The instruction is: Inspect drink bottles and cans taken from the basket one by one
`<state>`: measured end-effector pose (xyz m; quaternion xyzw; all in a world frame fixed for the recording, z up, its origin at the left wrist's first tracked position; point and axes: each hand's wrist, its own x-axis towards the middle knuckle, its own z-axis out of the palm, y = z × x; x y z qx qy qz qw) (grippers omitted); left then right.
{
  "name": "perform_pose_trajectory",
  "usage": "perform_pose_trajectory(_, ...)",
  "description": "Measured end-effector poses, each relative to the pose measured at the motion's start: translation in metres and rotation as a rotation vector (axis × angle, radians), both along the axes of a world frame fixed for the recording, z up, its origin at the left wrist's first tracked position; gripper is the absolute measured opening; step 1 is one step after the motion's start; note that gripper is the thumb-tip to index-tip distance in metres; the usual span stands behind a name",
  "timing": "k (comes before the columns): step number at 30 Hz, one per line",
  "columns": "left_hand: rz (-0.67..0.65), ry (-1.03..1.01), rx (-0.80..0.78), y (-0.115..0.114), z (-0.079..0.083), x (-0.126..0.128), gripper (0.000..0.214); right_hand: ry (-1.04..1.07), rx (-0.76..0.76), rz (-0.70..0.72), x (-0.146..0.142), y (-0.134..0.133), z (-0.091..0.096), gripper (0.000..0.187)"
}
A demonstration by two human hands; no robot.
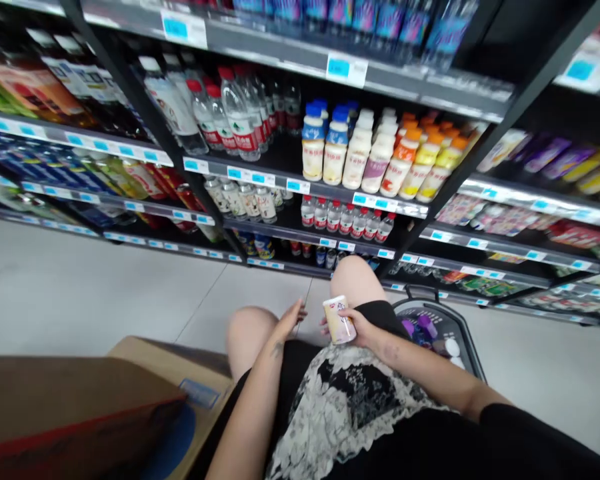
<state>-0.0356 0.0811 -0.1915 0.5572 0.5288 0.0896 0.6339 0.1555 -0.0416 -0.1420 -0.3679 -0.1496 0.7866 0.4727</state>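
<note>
My right hand (359, 325) is wrapped round a cream-and-yellow cup (338, 319) with a white top and dark printed characters. The cup is tilted slightly and sits above my lap, in front of the black-and-white patterned cloth. To its left, and apart from it, my left hand (292, 316) hovers near my knee with its fingers stretched out and nothing in them. Too small to read is the print on the cup. On the right, beside my leg, stands a dark shopping basket (473, 343) holding purple-capped and white-capped items.
Ahead are dark shelves (275, 170) with price tags. They carry red-capped water bottles (240, 120), milk-drink bottles (357, 157) and small water bottles (347, 219). An opened cardboard box (150, 363) lies at the lower left. Packaged snacks (550, 157) fill the right-hand shelves. Pale floor tiles (130, 293) lie between.
</note>
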Motion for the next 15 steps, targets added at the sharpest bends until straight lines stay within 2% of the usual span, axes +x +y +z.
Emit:
perform_pose_trajectory(4, -0.030, 0.057, 0.062, 0.003, -0.007, -0.009, 0.074, -0.098, 0.084, -0.380, 0.048, 0.006, 0.028, 0.045)
perform_pose_trajectory(8, -0.115, 0.067, 0.079, -0.003, -0.007, -0.019, 0.067, -0.340, 0.141, -0.790, 0.126, 0.011, 0.069, 0.045)
perform_pose_trajectory(12, -0.116, 0.094, 0.108, -0.001, -0.011, -0.026, 0.066, -0.696, 0.338, -1.113, 0.220, 0.011, 0.130, 0.060)
perform_pose_trajectory(15, -0.073, 0.090, 0.100, 0.003, -0.016, -0.023, 0.066, -0.973, 0.506, -1.246, 0.288, 0.014, 0.184, 0.074)
